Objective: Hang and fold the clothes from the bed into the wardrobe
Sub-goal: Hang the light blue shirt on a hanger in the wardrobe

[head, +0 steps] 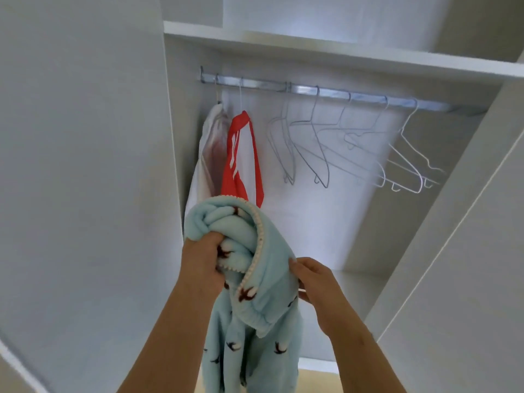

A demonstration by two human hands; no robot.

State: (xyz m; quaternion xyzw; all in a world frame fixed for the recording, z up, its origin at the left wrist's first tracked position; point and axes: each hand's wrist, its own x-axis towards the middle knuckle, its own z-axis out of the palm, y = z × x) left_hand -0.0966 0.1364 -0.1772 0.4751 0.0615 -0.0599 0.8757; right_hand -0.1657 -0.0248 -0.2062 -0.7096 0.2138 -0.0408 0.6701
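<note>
Wardrobe (340, 51) holds wire hangers (320, 150), white garment (198, 177), red garment (256, 165); left hand (201, 259) and right hand (314, 282) grip blue fleece (249, 231).

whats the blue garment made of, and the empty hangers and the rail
Blue garment: looks like soft fleece, matte and fuzzy, bunching in thick rolls. Empty hangers: thin wire, probably metal, perhaps coated pale grey or white. Rail: metal, going by its silvery sheen.
</note>
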